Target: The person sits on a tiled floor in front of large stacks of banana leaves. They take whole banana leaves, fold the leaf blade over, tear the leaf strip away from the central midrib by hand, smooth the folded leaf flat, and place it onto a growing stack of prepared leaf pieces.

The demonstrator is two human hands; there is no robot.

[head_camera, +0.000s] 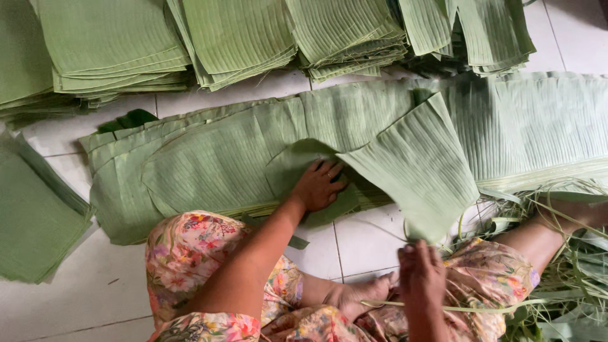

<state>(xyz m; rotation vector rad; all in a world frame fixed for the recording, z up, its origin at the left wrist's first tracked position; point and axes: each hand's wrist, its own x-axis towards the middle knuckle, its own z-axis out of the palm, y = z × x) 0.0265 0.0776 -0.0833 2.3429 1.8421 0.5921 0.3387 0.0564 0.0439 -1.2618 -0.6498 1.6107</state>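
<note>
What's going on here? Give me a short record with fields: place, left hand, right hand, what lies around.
place: white tiled floor, person seated with legs folded in a floral garment
left hand: flat on the long leaf layers, palm down
right hand: pinching the lower edge of a lifted leaf piece
leaf piece: raised and curled over, ribbed side showing
behind: cut leaf stacks in a row
left side: another stack
right side: heap of thin leaf strips

Stacks of cut leaves [240, 44] line the white tiled floor [88, 304]; another pile [35, 215] lies left, stringy leaf scraps [563, 278] right.
</note>
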